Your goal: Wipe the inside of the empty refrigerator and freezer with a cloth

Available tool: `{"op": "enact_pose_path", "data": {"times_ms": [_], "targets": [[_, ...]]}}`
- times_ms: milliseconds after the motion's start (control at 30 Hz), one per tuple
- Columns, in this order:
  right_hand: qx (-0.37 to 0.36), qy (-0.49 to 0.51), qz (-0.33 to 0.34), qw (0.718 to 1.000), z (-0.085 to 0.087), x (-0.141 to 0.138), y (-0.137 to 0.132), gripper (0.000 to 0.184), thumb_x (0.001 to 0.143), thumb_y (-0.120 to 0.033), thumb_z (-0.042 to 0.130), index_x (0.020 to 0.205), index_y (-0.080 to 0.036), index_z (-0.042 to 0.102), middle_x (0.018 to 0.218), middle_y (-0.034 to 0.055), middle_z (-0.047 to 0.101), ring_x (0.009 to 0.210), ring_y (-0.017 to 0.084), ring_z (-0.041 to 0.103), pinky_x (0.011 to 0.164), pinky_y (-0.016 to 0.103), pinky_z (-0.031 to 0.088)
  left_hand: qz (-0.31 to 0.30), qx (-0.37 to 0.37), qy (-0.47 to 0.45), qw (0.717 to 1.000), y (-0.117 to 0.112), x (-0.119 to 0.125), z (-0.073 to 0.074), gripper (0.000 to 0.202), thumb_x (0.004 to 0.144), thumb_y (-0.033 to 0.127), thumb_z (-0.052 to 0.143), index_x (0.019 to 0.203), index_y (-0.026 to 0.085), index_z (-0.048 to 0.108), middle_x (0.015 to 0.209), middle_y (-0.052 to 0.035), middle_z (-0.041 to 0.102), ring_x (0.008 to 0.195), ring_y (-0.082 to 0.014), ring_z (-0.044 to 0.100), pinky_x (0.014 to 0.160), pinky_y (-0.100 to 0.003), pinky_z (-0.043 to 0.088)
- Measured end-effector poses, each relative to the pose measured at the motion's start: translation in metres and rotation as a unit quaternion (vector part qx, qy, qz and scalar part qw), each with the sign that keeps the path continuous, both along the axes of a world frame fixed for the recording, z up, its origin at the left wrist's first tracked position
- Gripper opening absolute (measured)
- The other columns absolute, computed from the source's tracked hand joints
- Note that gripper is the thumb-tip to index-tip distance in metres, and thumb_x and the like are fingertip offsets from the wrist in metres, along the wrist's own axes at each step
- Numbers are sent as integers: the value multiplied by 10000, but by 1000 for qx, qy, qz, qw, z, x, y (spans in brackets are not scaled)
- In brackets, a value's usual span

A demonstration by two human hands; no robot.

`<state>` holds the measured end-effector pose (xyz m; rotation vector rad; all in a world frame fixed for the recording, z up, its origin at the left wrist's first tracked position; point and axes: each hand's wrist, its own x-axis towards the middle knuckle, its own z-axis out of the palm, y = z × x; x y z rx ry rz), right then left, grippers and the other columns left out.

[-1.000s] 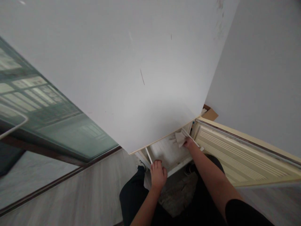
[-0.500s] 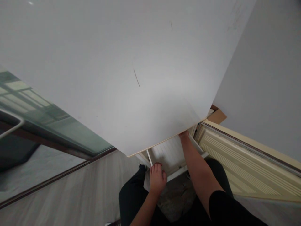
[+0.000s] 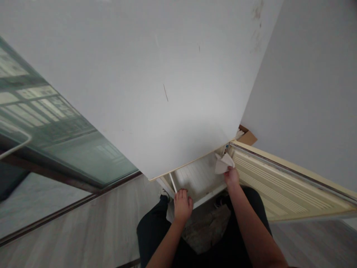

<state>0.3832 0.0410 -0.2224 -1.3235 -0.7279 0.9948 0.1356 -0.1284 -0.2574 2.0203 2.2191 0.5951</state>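
A white drawer stands pulled out low down, under the edge of a large white upper panel. At its front left corner my left hand has its fingers curled over the rim. My right hand is above the drawer's right side, closed on a crumpled whitish cloth. Most of the cloth hangs forward of the fingers. Only the front part of the drawer's inside shows, with a pale, ridged bottom; the panel hides the back.
An open cream door with a ribbed inner face spreads out on the right. Behind it, a cardboard box holds whitish items. To the left are a glass sliding door and grey wood-look floor.
My right hand has come out from under the panel towards me, with the cloth now showing in it. My left hand stays on the drawer's corner. The view has shifted slightly.
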Motion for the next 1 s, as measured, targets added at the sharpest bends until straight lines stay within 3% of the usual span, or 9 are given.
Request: {"op": "enact_pose_path", "data": {"times_ms": [133,233,333,433,567,633,733,867,1000], "targets": [[108,-224,-11,968,1,46,-50,434,886,-362,506,1215,-140,681,1232,133,685,1214,288,588,1107,476,435,-2,11,-5,1000,-1,-1,-2,263,906,160,467,1136,136,592,1094,-118,627,1099,-298,574,983,-454,439],[154,-365,150,906,-20,55,-90,460,945,-342,412,1263,-146,681,1328,146,651,1272,278,575,1148,494,406,-6,21,-12,1000,-1,-2,-5,260,915,172,458,1134,134,593,1083,-122,625,1106,-308,569,994,-475,432],[154,-463,337,806,-46,16,-130,447,984,-314,383,1306,-188,666,1407,137,598,1399,299,461,1182,579,329,-5,34,-23,999,-1,-2,-10,251,911,170,461,1122,135,592,1079,-125,626,1093,-307,576,996,-482,437],[200,-535,403,715,-61,-52,-160,370,984,-273,442,1272,-224,669,1409,109,591,1471,305,342,1222,627,178,-4,55,-37,998,1,-6,-17,285,895,127,447,1147,136,579,1100,-127,628,1101,-298,582,999,-472,453],[178,-566,440,674,-48,-116,-161,275,922,-271,552,1120,-135,686,1074,121,723,1123,258,622,1176,483,321,14,85,-58,995,5,-14,-26,311,914,87,366,1147,145,564,1085,-126,632,1061,-272,607,944,-440,502],[147,-578,502,627,-35,-123,-145,238,894,-309,586,1001,-139,714,959,109,747,950,257,677,1011,418,462,17,95,-63,993,7,-16,-28,285,949,120,342,1120,150,568,1064,-126,634,1031,-270,613,928,-443,514],[123,-583,578,558,-21,-115,-119,270,909,-380,580,928,-161,736,915,100,762,847,259,701,803,345,501,7,99,-63,993,9,-14,-27,246,991,203,356,1095,159,575,1059,-122,629,1036,-283,601,946,-463,508],[168,-609,559,536,-25,-90,-106,322,971,-421,522,966,-167,720,937,95,748,879,259,682,802,350,483,-5,94,-61,994,8,-9,-22,228,1000,252,388,1100,161,572,1068,-123,621,1055,-296,583,962,-477,496],[243,-637,453,575,-46,-44,-99,320,993,-424,509,995,-158,687,983,107,687,957,273,616,918,421,470,2,86,-60,994,8,-8,-20,218,972,193,396,1105,155,565,1080,-130,618,1072,-300,571,946,-472,497]]}}
